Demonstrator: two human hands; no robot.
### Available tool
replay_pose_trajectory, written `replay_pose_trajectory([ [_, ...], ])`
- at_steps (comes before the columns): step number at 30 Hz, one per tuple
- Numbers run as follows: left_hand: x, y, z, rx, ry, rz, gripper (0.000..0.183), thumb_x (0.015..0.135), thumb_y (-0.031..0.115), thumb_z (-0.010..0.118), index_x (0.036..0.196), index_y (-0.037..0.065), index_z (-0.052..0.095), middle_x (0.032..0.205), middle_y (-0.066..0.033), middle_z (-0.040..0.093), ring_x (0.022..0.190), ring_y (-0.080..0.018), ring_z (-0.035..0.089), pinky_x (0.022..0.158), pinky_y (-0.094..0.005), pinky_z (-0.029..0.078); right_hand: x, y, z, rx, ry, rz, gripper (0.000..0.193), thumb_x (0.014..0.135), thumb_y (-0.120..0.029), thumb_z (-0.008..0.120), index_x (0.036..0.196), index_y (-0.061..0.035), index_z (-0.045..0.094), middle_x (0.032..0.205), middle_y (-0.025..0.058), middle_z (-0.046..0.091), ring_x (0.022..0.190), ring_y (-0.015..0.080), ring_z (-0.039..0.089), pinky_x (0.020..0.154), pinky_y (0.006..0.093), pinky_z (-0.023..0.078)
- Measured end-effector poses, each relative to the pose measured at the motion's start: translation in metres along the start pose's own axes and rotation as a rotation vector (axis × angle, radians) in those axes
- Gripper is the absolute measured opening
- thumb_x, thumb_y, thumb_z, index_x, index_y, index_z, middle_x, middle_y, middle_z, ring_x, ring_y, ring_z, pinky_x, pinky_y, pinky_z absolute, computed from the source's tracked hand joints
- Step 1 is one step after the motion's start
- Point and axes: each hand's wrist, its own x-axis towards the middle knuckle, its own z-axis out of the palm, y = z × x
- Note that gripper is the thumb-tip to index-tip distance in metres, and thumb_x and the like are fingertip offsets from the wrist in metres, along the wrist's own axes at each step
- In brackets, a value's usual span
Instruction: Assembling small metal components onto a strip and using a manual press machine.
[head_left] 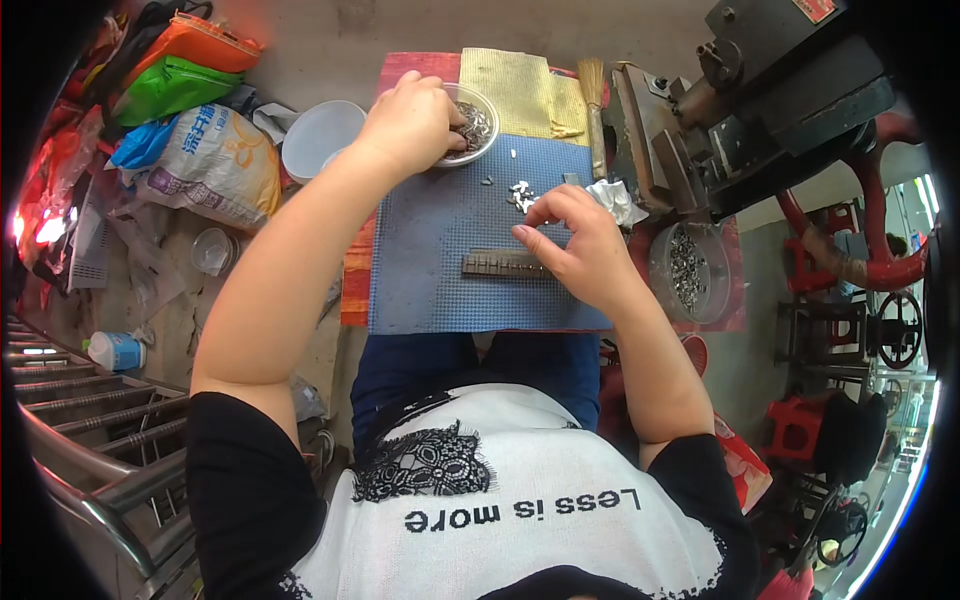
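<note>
My left hand (412, 125) reaches over the rim of a round white bowl (491, 102) and dips its curled fingers among small shiny metal pieces (474, 126). What those fingertips grip is hidden. My right hand (585, 245) hovers by the right end of a dark slotted metal bar (500, 263), thumb and forefinger curled toward each other. Anything between them is too small to make out. Just beyond that hand, several small silvery pieces (521, 195) lie loose on the blue textured mat (415, 250).
Yellow textured cloth (505, 80) and a brush (592, 90) lie at the far edge. Crumpled white paper (617, 203) sits right of the mat, near a clear tub (690, 270) of metal pieces. A dark machine (740, 110) stands far right; bags (215, 160) and a metal rack (90, 420) are left.
</note>
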Motion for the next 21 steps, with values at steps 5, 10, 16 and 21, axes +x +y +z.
replay_pose_trajectory([
  [5, -0.002, -0.008, 0.019, -0.050, 0.210, 0.053, 0.020, 0.077, 0.027, 0.079, 0.095, 0.017, 0.081, 0.104, -0.0023, 0.069, 0.110, -0.0261, 0.057, 0.097, -0.0410, 0.047, 0.035, -0.001, -0.001, -0.014, 0.041, -0.020, 0.020, 0.087, -0.018, 0.073, 0.090, -0.0007, 0.065, 0.087, 0.0093, 0.063, 0.083, 0.0228, 0.059, 0.076, 0.0332, 0.048],
  [10, -0.008, -0.019, 0.029, -0.175, 0.281, 0.058, 0.018, 0.078, 0.028, 0.079, 0.092, 0.017, 0.082, 0.103, 0.0006, 0.070, 0.108, -0.0249, 0.056, 0.097, -0.0413, 0.044, 0.090, 0.010, 0.024, -0.076, 0.156, -0.055, 0.022, 0.091, -0.022, 0.067, 0.093, -0.0006, 0.069, 0.091, 0.0162, 0.067, 0.087, 0.0322, 0.064, 0.078, 0.0400, 0.051],
  [16, -0.016, -0.024, 0.027, -0.363, 0.324, 0.092, 0.014, 0.081, 0.026, 0.077, 0.091, 0.019, 0.082, 0.114, 0.0027, 0.071, 0.114, -0.0249, 0.055, 0.102, -0.0419, 0.041, 0.122, 0.001, 0.027, -0.222, -0.113, 0.006, 0.033, 0.095, -0.033, 0.060, 0.091, -0.0018, 0.071, 0.097, 0.0203, 0.067, 0.098, 0.0394, 0.062, 0.088, 0.0471, 0.049],
  [21, -0.019, -0.024, 0.021, -0.344, 0.312, 0.129, 0.017, 0.085, 0.025, 0.074, 0.098, 0.018, 0.081, 0.131, -0.0010, 0.067, 0.132, -0.0290, 0.048, 0.112, -0.0449, 0.035, 0.130, 0.010, 0.031, -0.176, -0.140, -0.115, 0.031, 0.095, -0.029, 0.058, 0.088, -0.0004, 0.069, 0.095, 0.0228, 0.067, 0.094, 0.0411, 0.063, 0.086, 0.0490, 0.049],
])
